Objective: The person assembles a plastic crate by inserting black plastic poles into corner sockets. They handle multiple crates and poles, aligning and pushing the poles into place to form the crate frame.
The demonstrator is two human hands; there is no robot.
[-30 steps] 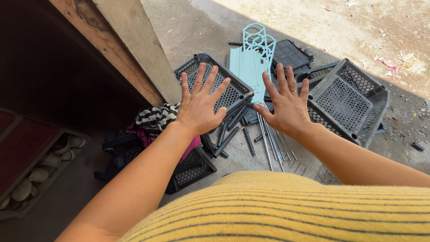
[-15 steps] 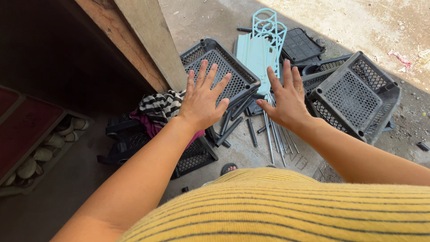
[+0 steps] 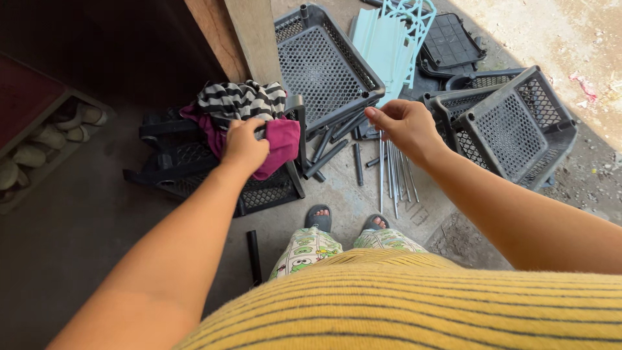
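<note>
My left hand [image 3: 245,146] is curled into a loose fist, seen over a magenta cloth [image 3: 282,146] and a black-and-white striped cloth [image 3: 240,100] that lie on a black mesh basket [image 3: 259,191]. No contact with the cloth is visible. My right hand [image 3: 402,123] hangs with its fingers drawn together and nothing visible in them, above a bundle of thin metal rods [image 3: 395,175] on the floor. A tilted black mesh basket [image 3: 324,65] lies between the two hands.
More black mesh baskets [image 3: 512,126] lie at the right, with a pale blue plastic frame [image 3: 392,39] behind. Short black tubes [image 3: 253,256] are scattered on the concrete floor. My sandalled feet [image 3: 321,217] stand near the rods. A wooden post [image 3: 236,32] and a shoe shelf [image 3: 39,149] are at the left.
Both hands were spread open with fingers apart; now both are curled closed. The view has tilted down, and the cloths and my feet show more fully.
</note>
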